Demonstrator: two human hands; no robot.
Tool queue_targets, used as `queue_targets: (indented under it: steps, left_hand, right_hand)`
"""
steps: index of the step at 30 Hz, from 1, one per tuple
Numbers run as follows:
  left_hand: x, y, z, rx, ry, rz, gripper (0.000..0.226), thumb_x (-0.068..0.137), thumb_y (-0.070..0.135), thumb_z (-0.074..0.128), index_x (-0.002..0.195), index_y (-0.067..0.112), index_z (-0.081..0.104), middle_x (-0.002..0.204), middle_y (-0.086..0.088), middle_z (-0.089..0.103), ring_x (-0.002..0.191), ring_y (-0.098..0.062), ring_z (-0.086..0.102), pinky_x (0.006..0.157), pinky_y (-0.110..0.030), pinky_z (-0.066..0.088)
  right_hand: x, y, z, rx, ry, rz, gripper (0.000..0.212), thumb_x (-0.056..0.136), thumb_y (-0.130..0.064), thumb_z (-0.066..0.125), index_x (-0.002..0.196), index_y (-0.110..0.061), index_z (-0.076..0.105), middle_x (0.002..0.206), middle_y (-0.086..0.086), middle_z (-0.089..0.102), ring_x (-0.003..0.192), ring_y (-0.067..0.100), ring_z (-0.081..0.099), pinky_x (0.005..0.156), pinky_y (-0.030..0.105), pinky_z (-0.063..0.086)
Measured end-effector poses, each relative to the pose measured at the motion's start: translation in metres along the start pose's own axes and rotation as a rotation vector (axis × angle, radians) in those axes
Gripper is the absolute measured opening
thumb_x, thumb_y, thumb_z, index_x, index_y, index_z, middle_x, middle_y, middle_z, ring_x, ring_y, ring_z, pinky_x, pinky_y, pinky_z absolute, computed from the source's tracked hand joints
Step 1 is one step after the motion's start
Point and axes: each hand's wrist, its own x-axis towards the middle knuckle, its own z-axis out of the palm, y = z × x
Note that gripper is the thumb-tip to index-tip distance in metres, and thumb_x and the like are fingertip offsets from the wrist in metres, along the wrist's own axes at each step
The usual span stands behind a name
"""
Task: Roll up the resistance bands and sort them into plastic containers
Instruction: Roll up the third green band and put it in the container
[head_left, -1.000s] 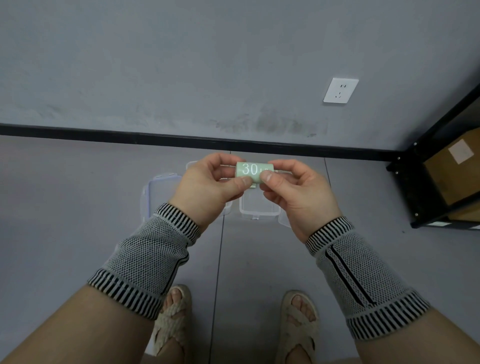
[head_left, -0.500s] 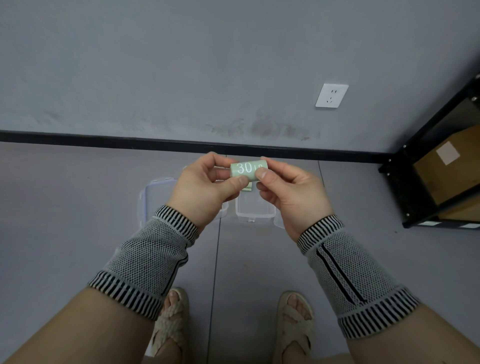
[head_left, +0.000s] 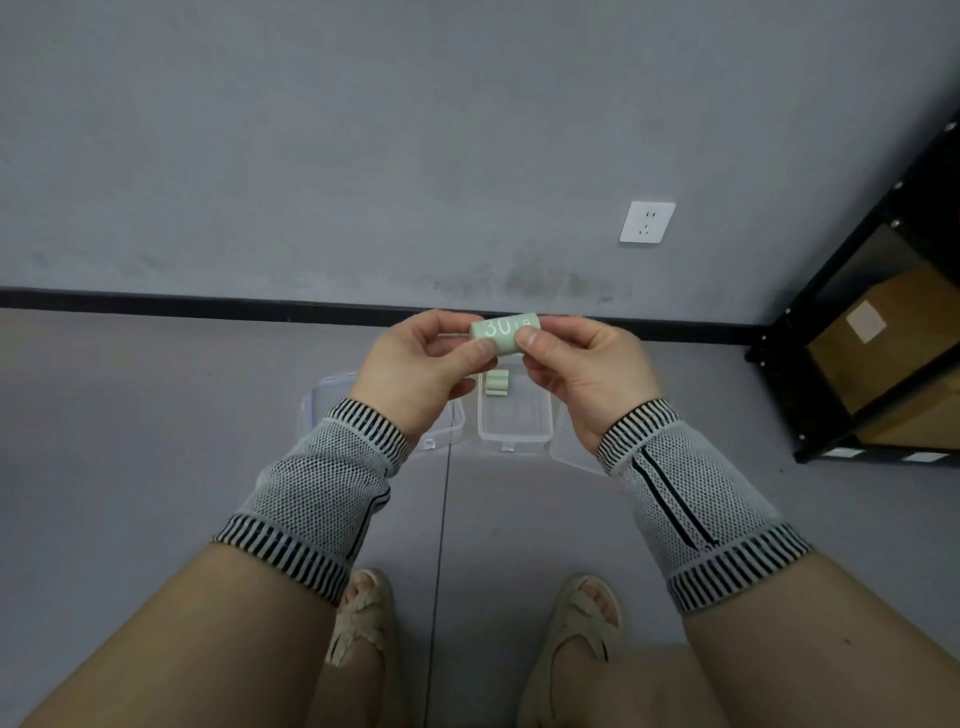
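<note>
Pinching rolled green band (head_left: 503, 338), L hand (head_left: 415, 371) + R hand (head_left: 587, 374).

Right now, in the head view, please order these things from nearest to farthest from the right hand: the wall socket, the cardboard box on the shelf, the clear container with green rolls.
Measured from the right hand:
1. Clear container with green rolls: on the floor, just below and left of the hand.
2. Wall socket: on the wall, above and slightly right.
3. Cardboard box: on the black shelf, far right.

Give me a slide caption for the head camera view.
Both hands pinch a rolled green band above an open clear container.
</note>
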Motion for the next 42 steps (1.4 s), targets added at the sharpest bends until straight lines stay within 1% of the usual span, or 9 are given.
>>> queue_targets:
  steps: [5,10,16,22,25,28,31,35,42]
  left_hand:
    - [-0.004,-0.006,0.003,-0.036,0.038,-0.002,0.013,0.086,0.007,0.064,0.097,0.014,0.063,0.09,-0.007,0.072,0.084,-0.015,0.069,0.073,-0.024,0.052]
    - [0.008,-0.006,0.003,-0.043,0.048,-0.009,0.011,0.085,0.007,0.065,0.093,0.014,0.063,0.087,-0.006,0.072,0.08,-0.014,0.07,0.07,-0.023,0.053]
    - [0.052,-0.011,-0.003,0.03,0.007,-0.046,0.022,0.084,0.008,0.068,0.105,0.004,0.062,0.089,-0.01,0.072,0.075,-0.011,0.07,0.064,-0.02,0.054]
    - [0.137,-0.086,-0.012,0.06,-0.008,-0.179,0.032,0.086,0.014,0.066,0.116,0.007,0.06,0.1,-0.007,0.071,0.087,-0.013,0.07,0.08,-0.029,0.057]
    - [0.201,-0.147,-0.021,0.294,0.006,-0.151,0.037,0.087,0.027,0.063,0.123,0.016,0.059,0.106,0.004,0.067,0.095,-0.015,0.066,0.085,-0.028,0.053]
    - [0.25,-0.214,-0.028,0.764,-0.03,-0.078,0.038,0.092,0.032,0.054,0.129,0.024,0.055,0.122,0.005,0.061,0.108,-0.011,0.057,0.089,-0.015,0.036]
    - [0.27,-0.267,-0.033,1.091,-0.116,-0.028,0.04,0.094,0.033,0.051,0.134,0.03,0.049,0.134,0.002,0.054,0.123,-0.018,0.046,0.101,-0.025,0.032]
    - [0.284,-0.305,-0.033,1.325,-0.235,0.096,0.047,0.095,0.034,0.045,0.141,0.028,0.039,0.147,0.01,0.039,0.134,-0.019,0.027,0.112,-0.032,0.021]
    - [0.321,-0.338,-0.028,1.577,-0.448,0.035,0.066,0.093,0.052,0.035,0.148,0.033,0.005,0.158,0.011,0.0,0.145,-0.022,-0.007,0.114,-0.048,0.012]
  right_hand:
    - [-0.006,0.006,0.0,-0.012,-0.023,0.039,0.014,0.081,-0.011,0.072,0.093,-0.017,0.068,0.077,0.001,0.068,0.073,0.013,0.063,0.077,0.03,0.054]
    - [0.006,0.003,0.004,0.003,-0.028,0.045,0.013,0.081,-0.005,0.07,0.089,-0.016,0.07,0.077,0.006,0.065,0.07,0.014,0.059,0.073,0.028,0.052]
    - [0.047,0.007,0.002,-0.048,-0.005,0.086,0.01,0.081,-0.01,0.072,0.091,-0.011,0.068,0.079,0.006,0.066,0.069,0.012,0.06,0.074,0.028,0.053]
    - [0.133,0.085,-0.002,-0.156,0.059,0.136,0.012,0.082,-0.014,0.072,0.093,-0.012,0.069,0.085,0.009,0.069,0.076,0.016,0.063,0.082,0.033,0.056]
    - [0.196,0.143,-0.011,-0.199,0.099,0.178,0.004,0.082,-0.016,0.072,0.085,-0.017,0.07,0.082,0.008,0.069,0.074,0.017,0.062,0.079,0.035,0.057]
    - [0.245,0.205,-0.033,-0.159,0.196,0.273,0.012,0.08,-0.016,0.074,0.09,-0.01,0.071,0.079,0.006,0.069,0.074,0.016,0.063,0.073,0.028,0.056]
    - [0.266,0.257,-0.053,-0.114,0.283,0.372,0.013,0.076,-0.015,0.077,0.086,-0.009,0.071,0.075,0.005,0.07,0.072,0.016,0.064,0.072,0.028,0.054]
    - [0.284,0.293,-0.064,-0.107,0.333,0.447,0.011,0.075,-0.014,0.078,0.081,-0.01,0.069,0.073,0.006,0.07,0.07,0.017,0.063,0.073,0.031,0.057]
    - [0.322,0.341,-0.066,-0.142,0.355,0.512,0.011,0.076,-0.02,0.079,0.076,-0.015,0.069,0.071,0.003,0.071,0.069,0.016,0.065,0.074,0.033,0.056]
